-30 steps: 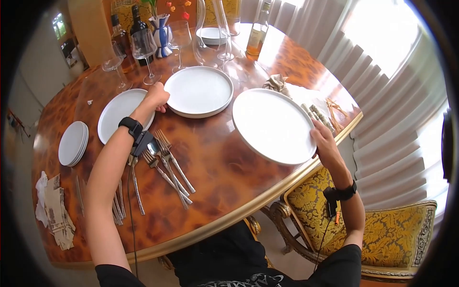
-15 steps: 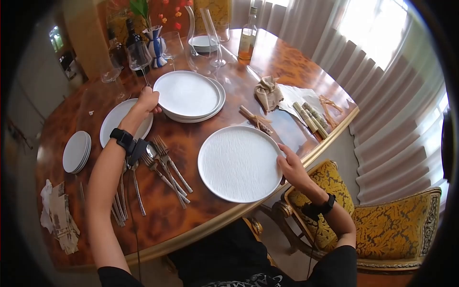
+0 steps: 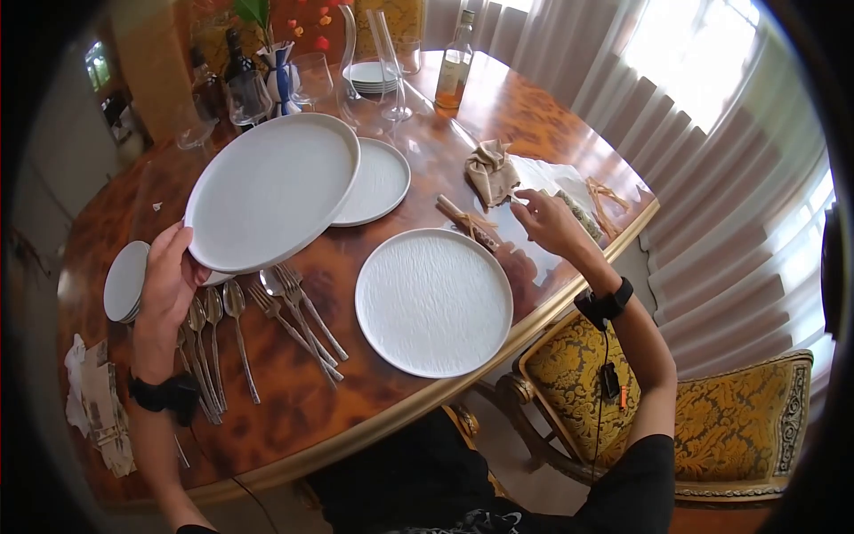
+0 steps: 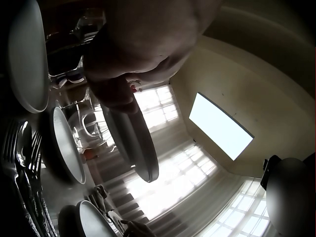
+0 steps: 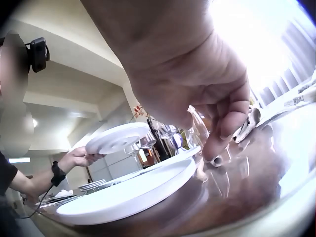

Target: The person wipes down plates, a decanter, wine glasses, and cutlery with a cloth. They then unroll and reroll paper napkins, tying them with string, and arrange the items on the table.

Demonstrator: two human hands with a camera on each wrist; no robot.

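My left hand (image 3: 165, 267) grips the near-left rim of a large white plate (image 3: 276, 191), raised and tilted over the table. Partly behind it lies another white plate (image 3: 378, 182); a further plate's edge (image 3: 219, 279) peeks out beneath. A textured white plate (image 3: 434, 303) rests close to the table's front edge. Beyond it, my right hand (image 3: 556, 222) hovers with loosely bent fingers and nothing held. Near that hand are a crumpled beige napkin (image 3: 491, 173), a thin tied roll (image 3: 467, 222) and a green-patterned roll (image 3: 580, 216). In the right wrist view, the fingertips overlap a roll's end (image 5: 217, 161).
Forks (image 3: 307, 311) and spoons (image 3: 233, 303) lie at the left front, with small stacked plates (image 3: 126, 280) beyond. Wine glasses (image 3: 311, 80), a glass decanter (image 3: 387, 67) and an amber bottle (image 3: 455, 67) stand at the back. An upholstered chair (image 3: 729, 436) is at right.
My left hand lifted the large plate off the middle stack and brought it leftward and nearer. The right hand set its plate down near the front edge, let go and moved toward the napkin.
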